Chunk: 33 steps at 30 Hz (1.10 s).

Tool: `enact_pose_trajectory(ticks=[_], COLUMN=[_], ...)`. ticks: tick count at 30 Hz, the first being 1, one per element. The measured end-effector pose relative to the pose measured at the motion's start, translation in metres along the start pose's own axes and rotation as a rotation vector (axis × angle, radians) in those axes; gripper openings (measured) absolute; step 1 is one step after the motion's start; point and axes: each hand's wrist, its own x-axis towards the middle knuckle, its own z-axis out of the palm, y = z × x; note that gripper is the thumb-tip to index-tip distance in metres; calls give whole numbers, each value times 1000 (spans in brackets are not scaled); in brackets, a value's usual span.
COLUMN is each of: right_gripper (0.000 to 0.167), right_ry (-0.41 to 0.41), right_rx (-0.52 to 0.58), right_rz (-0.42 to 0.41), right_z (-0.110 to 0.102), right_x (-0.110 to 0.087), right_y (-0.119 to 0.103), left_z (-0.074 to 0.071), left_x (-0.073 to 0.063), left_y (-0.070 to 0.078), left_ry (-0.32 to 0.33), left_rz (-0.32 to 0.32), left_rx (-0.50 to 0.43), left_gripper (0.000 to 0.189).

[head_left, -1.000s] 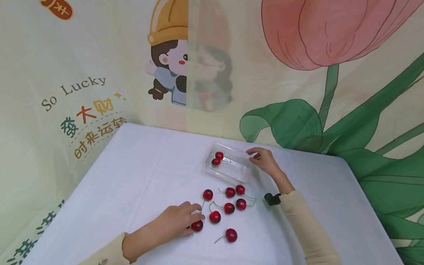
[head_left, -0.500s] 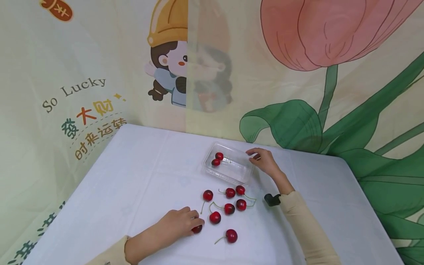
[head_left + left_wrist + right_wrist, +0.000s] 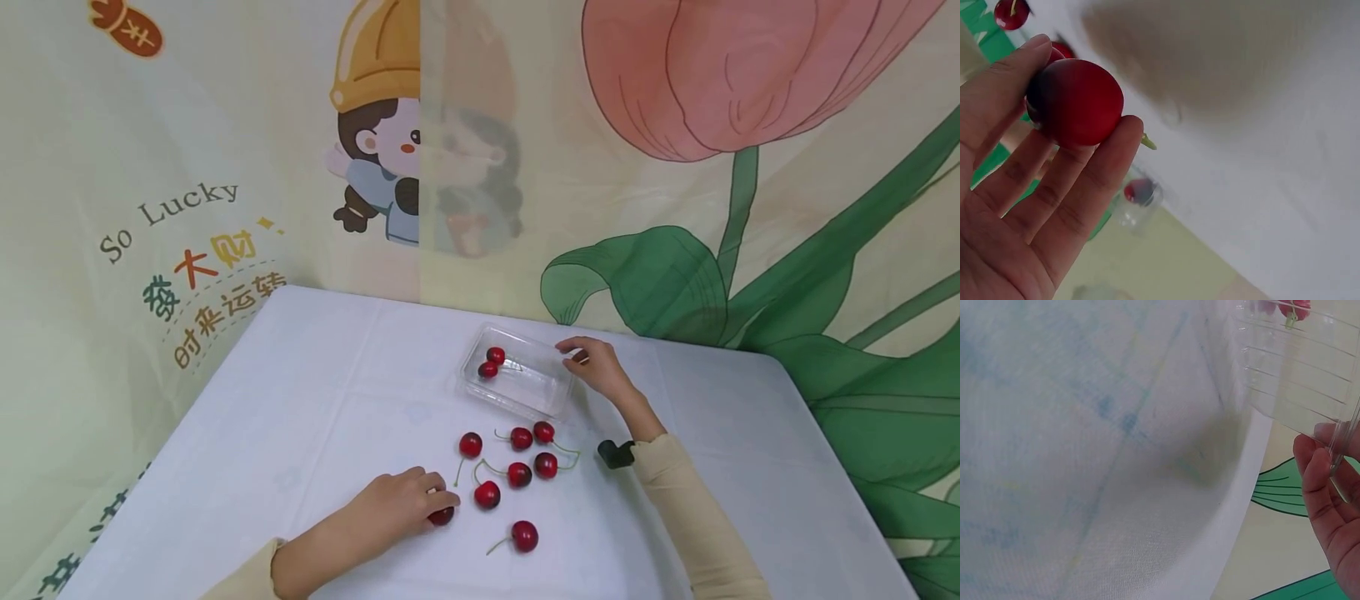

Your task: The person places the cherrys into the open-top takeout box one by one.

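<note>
My left hand [image 3: 403, 502] pinches a dark red cherry [image 3: 1079, 103] between thumb and fingertips, low over the table's near middle. A bit of green stem [image 3: 1149, 142] shows beyond the fingers in the left wrist view. My right hand [image 3: 597, 367] holds the right end of a clear plastic box [image 3: 531, 387], its thumb and fingers pinching the rim in the right wrist view. Inside the box, toward its left end, lie two cherries [image 3: 491, 362]. Several stemmed cherries [image 3: 519, 475] are scattered on the cloth between the left hand and the box.
One cherry [image 3: 524, 537] lies apart, nearest the front. A white cloth [image 3: 337, 400] covers the table. Behind it hangs a printed backdrop [image 3: 480, 275] with a tulip and a cartoon figure. A black object [image 3: 617, 453] sits at the right cuff.
My left fingers have come down around the cherry and drawn it slightly left, covering more of it. The right hand stays on the box, and the head view has tilted a little upward.
</note>
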Motion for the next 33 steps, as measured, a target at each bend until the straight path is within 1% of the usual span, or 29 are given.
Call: enact_pose_trajectory(ticks=[5, 9, 14, 18, 22, 26, 29, 33], right_gripper=[26, 26, 26, 26, 26, 26, 25, 25], right_ry=[-3, -9, -9, -11, -13, -13, -4, -4], right_rx=[1, -1, 7, 10, 6, 13, 13, 15], right_rz=[4, 11, 7, 9, 15, 23, 31, 33], right_z=[0, -1, -1, -1, -1, -1, 0, 2], right_x=[0, 0, 0, 1, 2, 1, 0, 2], right_y=[0, 0, 0, -1, 1, 1, 0, -1], left_z=[-13, -20, -26, -30, -31, -31, -33, -37], left_x=[2, 7, 22, 37, 54, 69, 82, 100], left_y=[-7, -15, -26, -33, -37, -37, -35, -37], left_ry=[73, 158, 277, 340, 376, 405, 404, 383], left_rz=[-25, -39, -38, -21, 5, 64, 88, 92], left_rx=[-54, -69, -65, -73, -81, -82, -79, -65], left_gripper=[34, 36, 38, 38, 37, 36, 35, 35])
